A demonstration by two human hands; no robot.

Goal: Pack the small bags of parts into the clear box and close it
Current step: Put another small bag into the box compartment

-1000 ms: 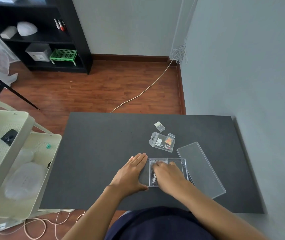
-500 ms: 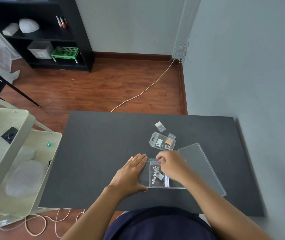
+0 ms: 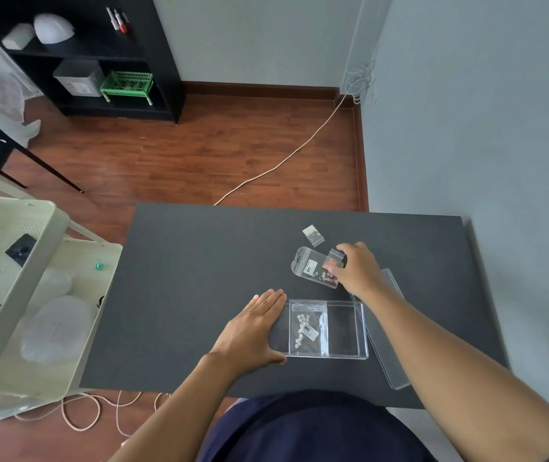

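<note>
The clear box (image 3: 363, 330) lies open on the black table (image 3: 200, 278) in front of me, and one small bag of white parts (image 3: 308, 328) rests flat in its left half. My left hand (image 3: 253, 331) is flat on the table against the box's left end, holding nothing. My right hand (image 3: 356, 270) is past the box, with thumb and fingertips pinching a small bag of orange parts (image 3: 334, 260). That bag lies on a larger hang-hole bag (image 3: 306, 266). A tiny bag (image 3: 313, 235) sits further back. The clear lid (image 3: 396, 371) lies to the right, partly under my forearm.
A pale green cart (image 3: 33, 295) with wrapped items stands close to the table's left edge. A grey wall (image 3: 499, 161) runs along the right side. Beyond the table lie wooden floor, a cable (image 3: 283, 161) and a black shelf (image 3: 100, 61).
My right hand has left the box, where the bag of white parts now lies, and moved back and to the right onto the bag of orange parts. My left hand has stayed put.
</note>
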